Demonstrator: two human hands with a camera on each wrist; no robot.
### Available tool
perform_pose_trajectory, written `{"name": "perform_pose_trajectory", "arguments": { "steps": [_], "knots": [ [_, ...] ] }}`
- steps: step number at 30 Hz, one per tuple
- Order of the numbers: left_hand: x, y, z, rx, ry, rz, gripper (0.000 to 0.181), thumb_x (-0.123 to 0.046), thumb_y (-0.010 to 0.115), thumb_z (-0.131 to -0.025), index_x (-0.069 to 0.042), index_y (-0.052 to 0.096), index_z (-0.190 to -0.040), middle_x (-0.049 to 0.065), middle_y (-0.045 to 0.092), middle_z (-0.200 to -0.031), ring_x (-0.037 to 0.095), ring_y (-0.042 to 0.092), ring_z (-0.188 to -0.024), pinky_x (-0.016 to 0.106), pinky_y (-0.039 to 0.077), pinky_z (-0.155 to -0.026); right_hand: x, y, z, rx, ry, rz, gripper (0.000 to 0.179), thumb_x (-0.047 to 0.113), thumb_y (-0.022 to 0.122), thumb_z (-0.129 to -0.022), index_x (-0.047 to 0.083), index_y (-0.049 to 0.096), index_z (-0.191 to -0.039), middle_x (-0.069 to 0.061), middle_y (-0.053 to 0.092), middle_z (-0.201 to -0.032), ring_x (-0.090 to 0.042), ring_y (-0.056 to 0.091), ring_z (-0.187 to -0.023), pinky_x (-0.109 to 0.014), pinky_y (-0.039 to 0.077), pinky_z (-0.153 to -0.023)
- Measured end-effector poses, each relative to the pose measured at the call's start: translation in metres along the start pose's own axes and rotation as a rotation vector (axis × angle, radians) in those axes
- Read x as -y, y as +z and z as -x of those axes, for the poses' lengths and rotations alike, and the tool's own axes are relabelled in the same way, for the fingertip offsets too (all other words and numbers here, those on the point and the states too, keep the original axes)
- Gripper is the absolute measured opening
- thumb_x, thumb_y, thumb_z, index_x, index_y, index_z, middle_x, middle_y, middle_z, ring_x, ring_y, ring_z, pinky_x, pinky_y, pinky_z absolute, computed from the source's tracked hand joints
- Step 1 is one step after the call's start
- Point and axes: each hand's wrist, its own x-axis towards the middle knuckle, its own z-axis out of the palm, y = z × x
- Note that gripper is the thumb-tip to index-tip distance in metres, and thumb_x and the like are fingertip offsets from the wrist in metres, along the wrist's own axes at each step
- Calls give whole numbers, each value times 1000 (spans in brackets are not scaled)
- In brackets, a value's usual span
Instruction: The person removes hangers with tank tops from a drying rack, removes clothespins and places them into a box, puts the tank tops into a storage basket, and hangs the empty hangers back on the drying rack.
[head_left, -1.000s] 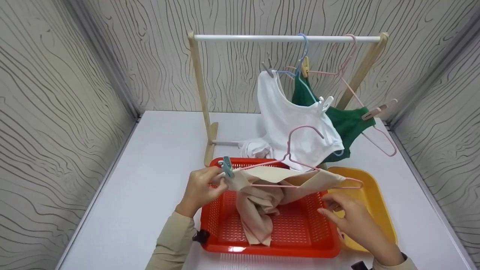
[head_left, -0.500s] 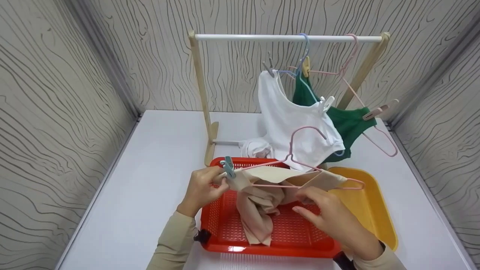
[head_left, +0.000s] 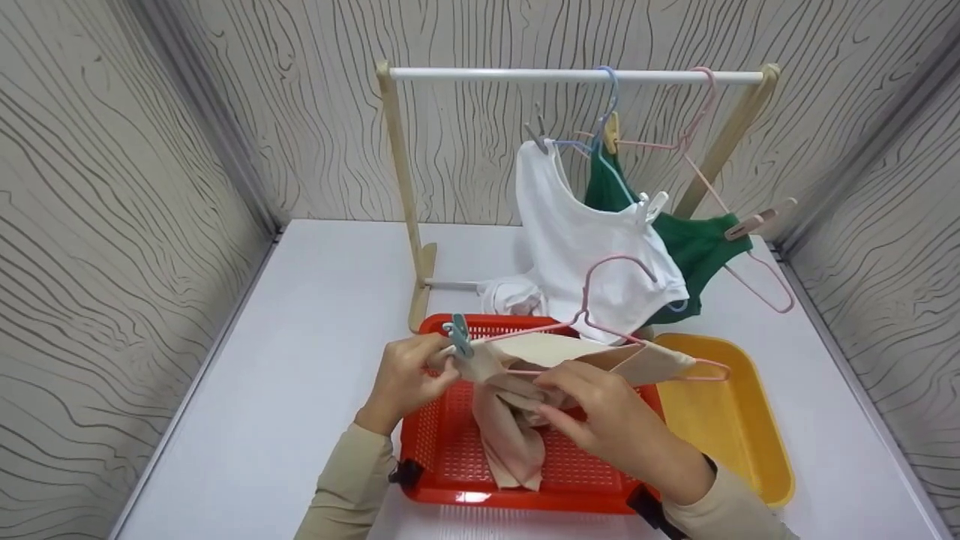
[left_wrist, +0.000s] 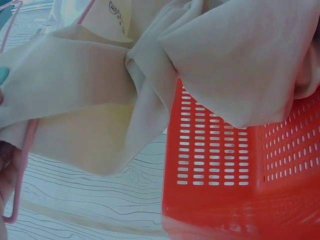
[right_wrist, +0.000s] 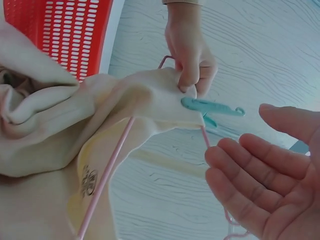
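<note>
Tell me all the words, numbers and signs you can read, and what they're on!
Dark print on the beige cloth: a small rounded mark with tiny marks beside it, too small and blurred to read in either wrist view.
I can't make out any other writing, so there are no words or numbers I can quote.
</note>
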Motion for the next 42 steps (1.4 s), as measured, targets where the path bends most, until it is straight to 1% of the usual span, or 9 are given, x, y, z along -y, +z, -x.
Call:
{"name": "perform_pose_trajectory", "arguments": {
  "steps": [3,7,16,23,27,31,34,38,42],
  "knots": [
    [-1,-1,-1,4,-4,-4,21,1,73,-65,-8,65,-83,2,70,-70,8,51,-51,15,46,-50,3,3,-8,-8,-26,-23,23,26,73,-85,13,66,-103,2,70,-90,-4,60,-73,-20,58,-66],
    [-3,-2,-2,11,-7,-6,21,0,74,-65,-8,65,-83,2,71,-72,8,55,-53,16,49,-52,7,6,-18,3,-30,-33,23,29,70,-87,14,67,-105,1,71,-93,-7,64,-78,-22,59,-71],
    [-4,0,-2,14,1,-7,22,2,72,-66,-8,66,-84,1,72,-74,7,52,-53,16,48,-52,6,23,-44,-117,-205,82,22,26,70,-88,8,67,-102,-4,72,-96,-12,69,-88,-25,59,-78],
    [-4,1,-3,-1,24,7,22,2,71,-65,-8,65,-85,2,73,-73,7,57,-53,16,49,-53,6,38,-63,-218,-320,263,28,19,78,-79,5,69,-101,-6,71,-95,-15,68,-88,-26,59,-80],
    [-5,1,-4,0,22,0,20,0,72,-66,-7,65,-83,2,70,-70,8,56,-52,16,50,-53,9,42,-69,-210,-245,265,35,22,78,-80,2,66,-107,-9,71,-101,-18,68,-94,-28,59,-83],
    [-6,-1,-4,19,13,-13,18,-5,74,-68,-7,65,-84,3,69,-68,9,58,-53,17,53,-56,13,43,-72,-111,-71,200,46,26,75,-83,-1,61,-118,-12,69,-110,-22,68,-101,-31,58,-87],
    [-7,-2,-4,31,14,-19,19,-8,76,-70,-7,65,-85,4,70,-70,9,58,-54,17,53,-57,15,43,-75,-41,10,173,50,26,74,-84,-2,59,-122,-13,69,-110,-22,68,-99,-32,58,-86],
    [-7,-2,-4,30,20,-26,19,-7,75,-69,-7,66,-86,3,70,-70,9,56,-52,17,52,-56,13,47,-78,7,49,159,48,24,73,-85,-2,59,-123,-12,69,-103,-20,69,-91,-32,59,-82],
    [-7,-1,-4,19,19,-37,19,-4,74,-67,-8,65,-84,2,67,-66,7,52,-51,16,50,-53,7,52,-81,-1,51,138,42,20,72,-84,-3,61,-118,-10,70,-97,-19,67,-85,-31,60,-79]
  ]
}}
